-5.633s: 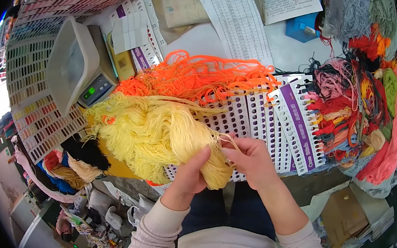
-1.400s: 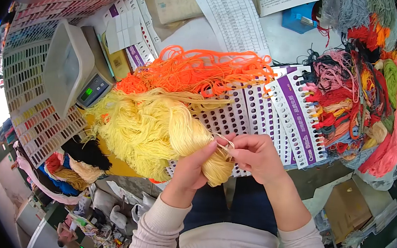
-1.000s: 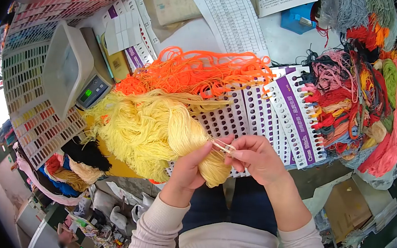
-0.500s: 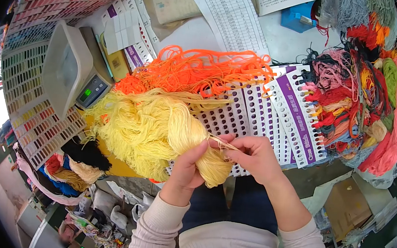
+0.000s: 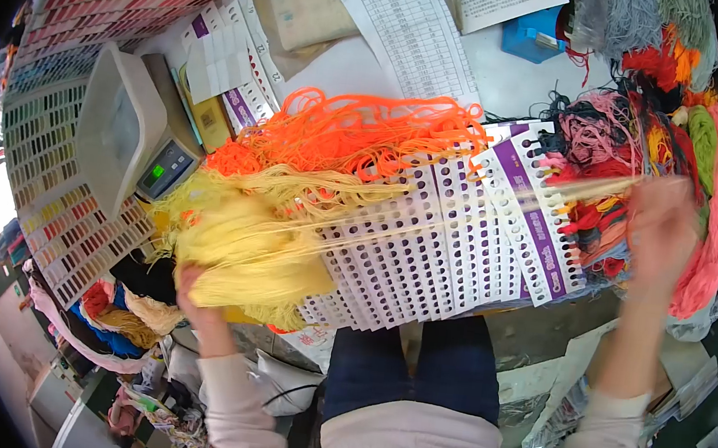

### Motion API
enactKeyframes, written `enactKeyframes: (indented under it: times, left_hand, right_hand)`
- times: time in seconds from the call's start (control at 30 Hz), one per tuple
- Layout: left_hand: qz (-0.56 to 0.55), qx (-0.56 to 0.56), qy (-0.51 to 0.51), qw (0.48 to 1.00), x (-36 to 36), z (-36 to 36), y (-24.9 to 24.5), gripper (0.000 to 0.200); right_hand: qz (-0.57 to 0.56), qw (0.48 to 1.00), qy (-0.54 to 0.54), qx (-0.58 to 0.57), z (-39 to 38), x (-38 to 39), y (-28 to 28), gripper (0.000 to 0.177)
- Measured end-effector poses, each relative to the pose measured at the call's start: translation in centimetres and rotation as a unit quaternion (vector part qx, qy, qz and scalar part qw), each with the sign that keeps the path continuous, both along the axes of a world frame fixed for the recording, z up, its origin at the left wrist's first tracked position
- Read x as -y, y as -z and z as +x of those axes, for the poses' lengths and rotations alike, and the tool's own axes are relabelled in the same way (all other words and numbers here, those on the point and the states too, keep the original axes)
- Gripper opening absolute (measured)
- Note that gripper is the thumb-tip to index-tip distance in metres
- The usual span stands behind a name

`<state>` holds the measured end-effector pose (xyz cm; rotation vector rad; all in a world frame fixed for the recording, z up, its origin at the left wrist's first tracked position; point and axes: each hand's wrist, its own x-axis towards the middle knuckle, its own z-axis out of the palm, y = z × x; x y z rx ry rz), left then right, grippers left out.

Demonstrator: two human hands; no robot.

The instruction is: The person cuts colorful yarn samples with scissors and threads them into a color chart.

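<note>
My left hand (image 5: 194, 294) clamps the hank (image 5: 240, 255) low; my right hand (image 5: 661, 230), blurred, pinches a strand (image 5: 467, 208) taut across the cards (image 5: 425, 267), seemingly keeping it untangled

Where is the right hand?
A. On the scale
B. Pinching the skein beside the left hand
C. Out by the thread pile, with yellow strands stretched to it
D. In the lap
C: the right hand is beside the thread pile, and strands run taut to it from the skein at the left hand.
</note>
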<state>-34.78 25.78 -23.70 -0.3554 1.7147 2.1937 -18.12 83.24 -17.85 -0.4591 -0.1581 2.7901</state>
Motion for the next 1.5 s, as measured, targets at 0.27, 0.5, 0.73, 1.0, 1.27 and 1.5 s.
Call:
enactKeyframes:
  times: [0.27, 0.5, 0.73, 1.0, 1.27, 1.5]
  left_hand:
    - [0.03, 0.204, 0.185, 0.961, -9.2, 1.5, -0.2, 0.023]
    - [-0.1, 0.253, 0.192, 0.943, -31.3, 3.9, 3.3, 0.012]
    - [-0.095, 0.204, 0.23, 0.947, -31.0, 4.3, 2.7, 0.004]
    - [-0.079, 0.205, 0.208, 0.953, -31.6, 4.1, 4.3, 0.008]
    - [0.27, 0.409, 0.228, 0.841, -28.1, 1.6, 1.5, 0.029]
    - [-0.172, 0.198, 0.282, 0.923, -27.9, 0.9, -1.4, 0.021]
  right_hand:
    - [0.605, 0.695, -0.052, 0.385, -4.5, 5.5, -0.4, 0.002]
    - [0.807, 0.523, -0.085, 0.26, -6.2, 14.8, 9.4, 0.017]
    - [0.872, 0.437, -0.119, 0.187, -5.5, 14.9, 8.9, 0.037]
    - [0.814, 0.539, -0.106, 0.188, -5.9, 14.3, 9.9, 0.031]
    - [0.741, 0.637, -0.099, 0.186, -5.5, 13.9, 10.7, 0.018]
    - [0.799, 0.539, -0.152, 0.22, -6.2, 13.8, 10.4, 0.033]
